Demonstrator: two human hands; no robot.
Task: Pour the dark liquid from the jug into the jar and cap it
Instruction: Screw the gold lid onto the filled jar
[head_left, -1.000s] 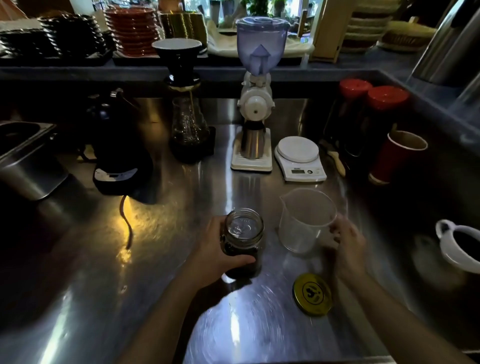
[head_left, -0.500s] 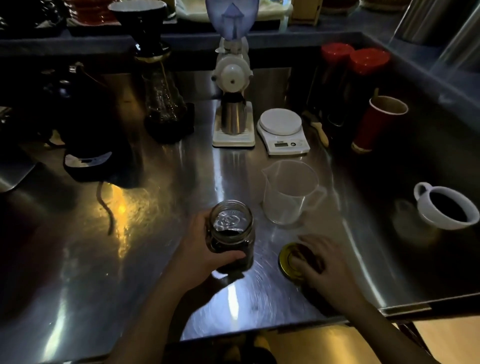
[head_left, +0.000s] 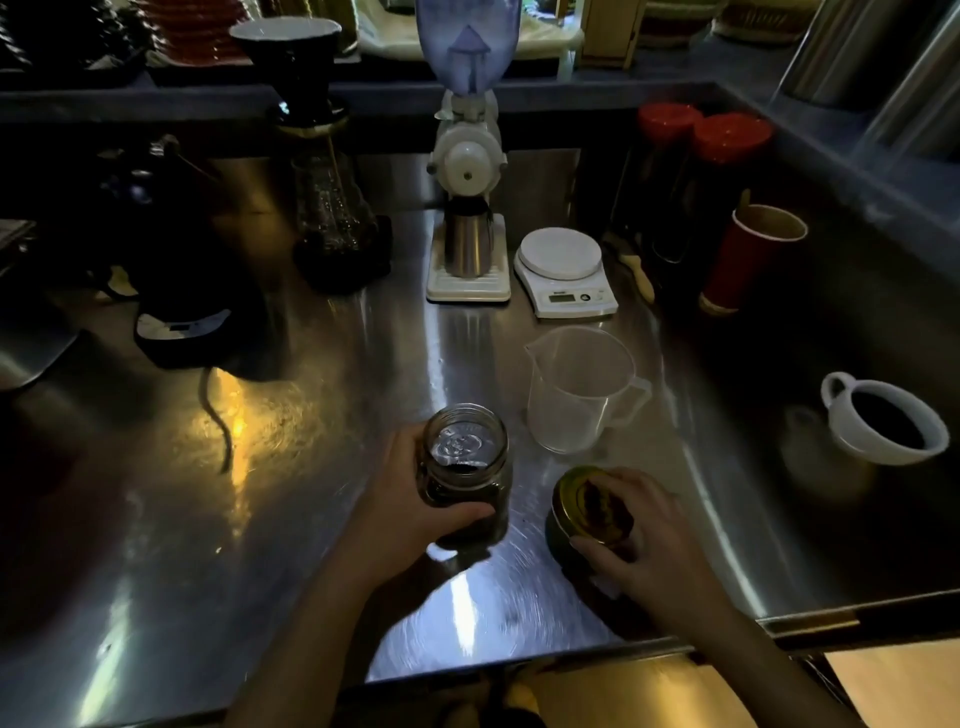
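Note:
An uncapped glass jar (head_left: 465, 467) with dark liquid in it stands on the steel counter (head_left: 322, 467), and my left hand (head_left: 410, 512) is wrapped around its left side. To its right, the clear plastic jug (head_left: 579, 387) stands upright and looks empty. In front of the jug, my right hand (head_left: 641, 540) grips the gold lid (head_left: 584, 506), which is tilted up off the counter with its underside facing me. The lid is beside the jar, apart from it.
A white cup of dark liquid (head_left: 883, 421) sits at the right. A white scale (head_left: 563, 270), a coffee grinder (head_left: 467, 208), a red paper cup (head_left: 748, 257), two red-lidded jars (head_left: 696, 171), a glass dripper carafe (head_left: 332, 208) and a black kettle base (head_left: 182, 332) line the back. The counter's front edge (head_left: 519, 665) is close to me.
My right hand let go of the jug, moved down to the gold lid and has lifted it at a tilt. My left hand has stayed on the jar.

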